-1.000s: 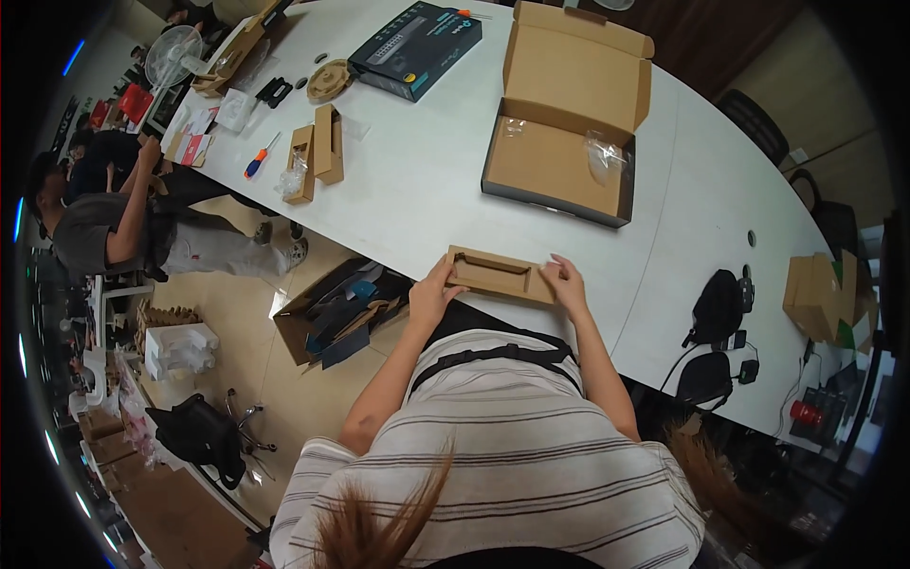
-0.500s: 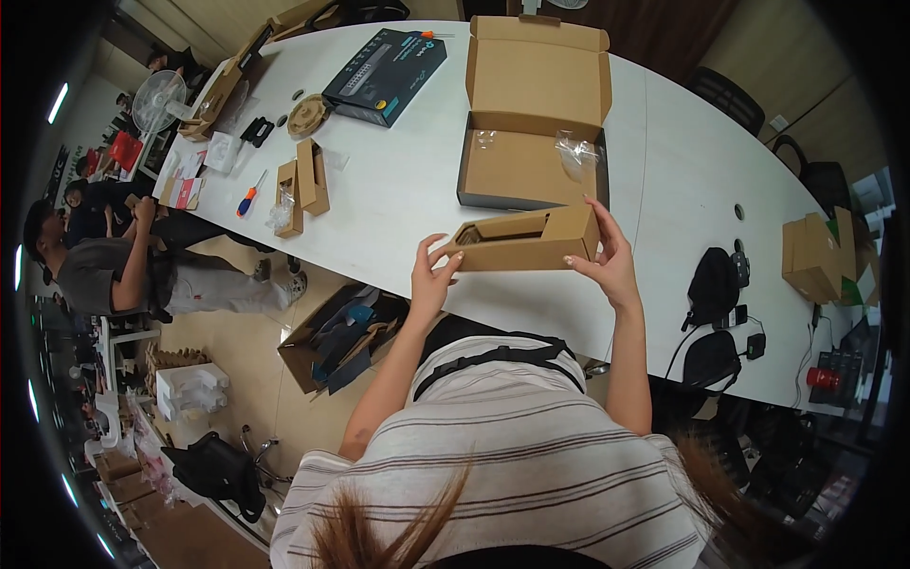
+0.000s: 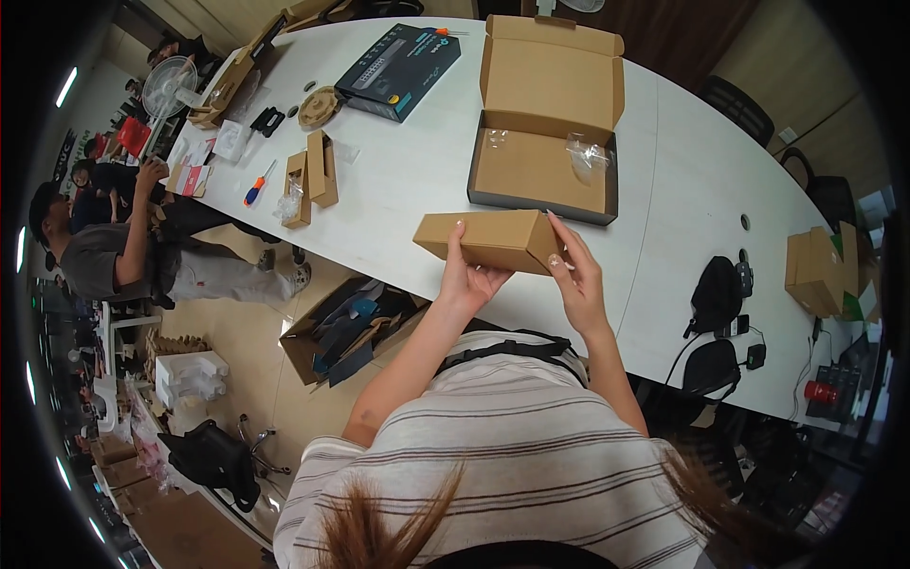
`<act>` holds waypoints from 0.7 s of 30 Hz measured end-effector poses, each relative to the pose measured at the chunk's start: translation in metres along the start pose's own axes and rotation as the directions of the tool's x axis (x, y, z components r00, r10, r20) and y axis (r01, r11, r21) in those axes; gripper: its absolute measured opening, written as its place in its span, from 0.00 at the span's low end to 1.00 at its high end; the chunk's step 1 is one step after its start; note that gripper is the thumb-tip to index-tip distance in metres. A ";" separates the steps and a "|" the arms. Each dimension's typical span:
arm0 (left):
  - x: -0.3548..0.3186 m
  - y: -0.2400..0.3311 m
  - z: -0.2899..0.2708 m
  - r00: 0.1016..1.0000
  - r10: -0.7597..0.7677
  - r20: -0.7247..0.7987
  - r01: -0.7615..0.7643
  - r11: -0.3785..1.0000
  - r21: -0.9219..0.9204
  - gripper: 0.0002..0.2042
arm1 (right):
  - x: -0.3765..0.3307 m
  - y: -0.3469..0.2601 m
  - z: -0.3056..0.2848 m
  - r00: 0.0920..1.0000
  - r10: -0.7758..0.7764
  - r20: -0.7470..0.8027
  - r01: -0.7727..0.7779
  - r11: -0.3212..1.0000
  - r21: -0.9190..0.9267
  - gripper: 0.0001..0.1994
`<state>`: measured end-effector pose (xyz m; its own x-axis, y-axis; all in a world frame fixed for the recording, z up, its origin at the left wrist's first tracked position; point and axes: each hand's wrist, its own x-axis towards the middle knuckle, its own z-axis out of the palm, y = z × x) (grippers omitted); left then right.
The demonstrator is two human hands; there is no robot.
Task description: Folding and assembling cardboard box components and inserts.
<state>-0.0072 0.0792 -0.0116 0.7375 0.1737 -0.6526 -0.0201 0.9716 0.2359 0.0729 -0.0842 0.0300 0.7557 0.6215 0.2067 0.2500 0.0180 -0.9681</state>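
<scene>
Between my two hands I hold a long brown cardboard box (image 3: 488, 234) over the near edge of the white table. A plain closed face of it shows now. My left hand (image 3: 469, 275) supports it from below, thumb up along the near side. At its right end, my right hand (image 3: 573, 270) grips with the fingers on the top edge and the thumb on the end face. Just beyond it stands an open cardboard carton (image 3: 531, 175) with its lid raised and a clear plastic bag (image 3: 588, 159) inside.
Left on the table are a dark printed box (image 3: 398, 74), small cardboard trays (image 3: 322, 171), a screwdriver (image 3: 256, 190) and a round cardboard piece (image 3: 320, 107). Black pouches (image 3: 716, 294) and cables lie right. A filled carton (image 3: 346, 332) sits on the floor. Another person (image 3: 114, 251) stands left.
The box has been rolled over, so its cut-out opening is out of sight and a plain face shows. My left hand has slid underneath; the box has shifted left.
</scene>
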 end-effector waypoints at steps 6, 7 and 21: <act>0.001 -0.005 0.000 0.991 -0.129 -0.036 0.127 0.991 -0.045 0.44 | 0.003 -0.008 -0.024 0.966 -0.240 0.094 0.257 0.876 -0.408 0.26; 0.001 -0.005 0.000 0.991 -0.132 -0.035 0.130 0.991 -0.043 0.44 | 0.003 -0.010 -0.025 0.966 -0.228 0.124 0.260 0.873 -0.413 0.28; -0.009 0.005 0.005 0.998 -0.032 -0.045 0.034 0.998 0.046 0.39 | 0.005 -0.013 -0.024 0.934 -0.276 0.228 0.358 0.731 -0.582 0.32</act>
<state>-0.0103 0.0819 -0.0014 0.7066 0.1500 -0.6915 0.0360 0.9684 0.2469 0.0877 -0.1005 0.0471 0.4990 0.7537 0.4278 0.8049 -0.2201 -0.5511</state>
